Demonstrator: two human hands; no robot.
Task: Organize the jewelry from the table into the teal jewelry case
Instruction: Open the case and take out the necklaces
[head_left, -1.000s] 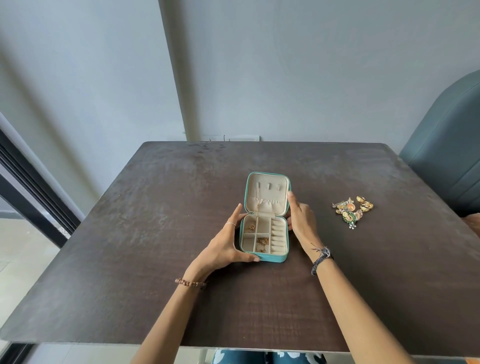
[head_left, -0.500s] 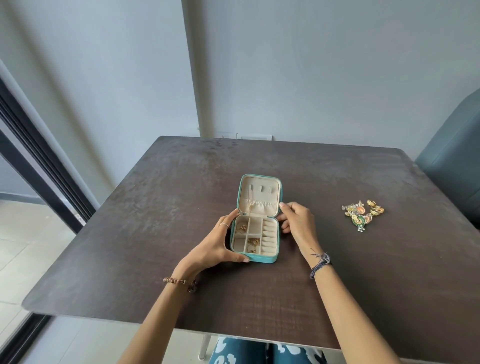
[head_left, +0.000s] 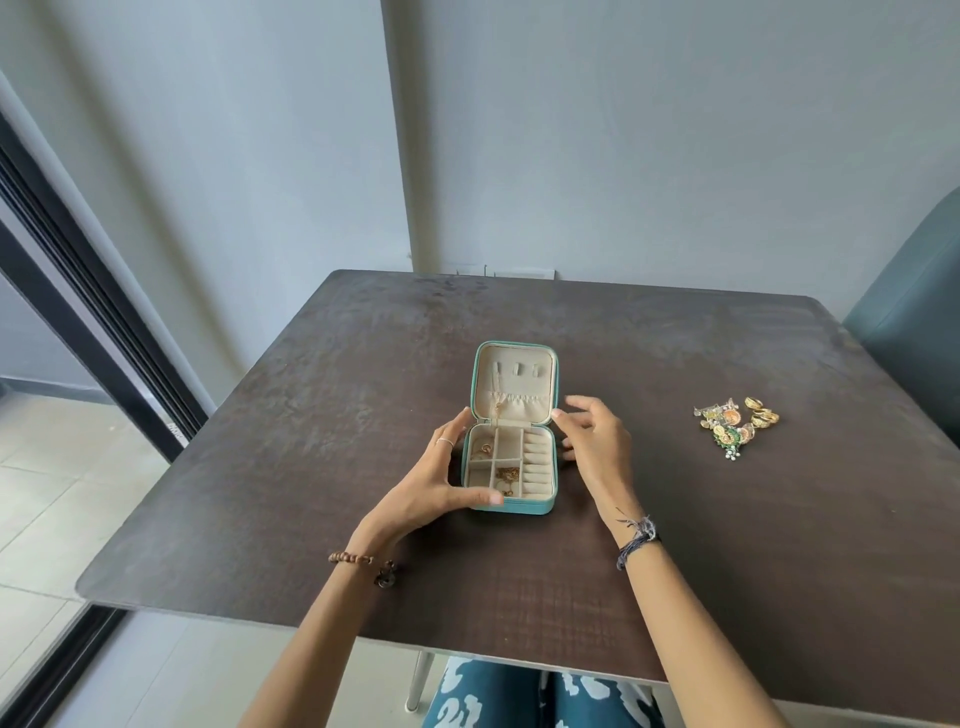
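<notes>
**Head view: case open mid-table, bare tabletop all round**

Left hand (head_left: 431, 480) grips the teal jewelry case (head_left: 511, 426) along its left side. Right hand (head_left: 592, 439) hovers just beside its right edge, fingers spread, holding nothing. Loose jewelry (head_left: 735, 426) lies well apart, near the table (head_left: 727, 545) right edge.

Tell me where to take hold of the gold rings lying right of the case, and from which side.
Pinch the outer band of one of the gold rings from above, probably with the right hand, the nearer one. They lie bunched at the pile's far right edge, beside the colourful earrings, so a sideways approach would likely scatter the earrings.
</notes>
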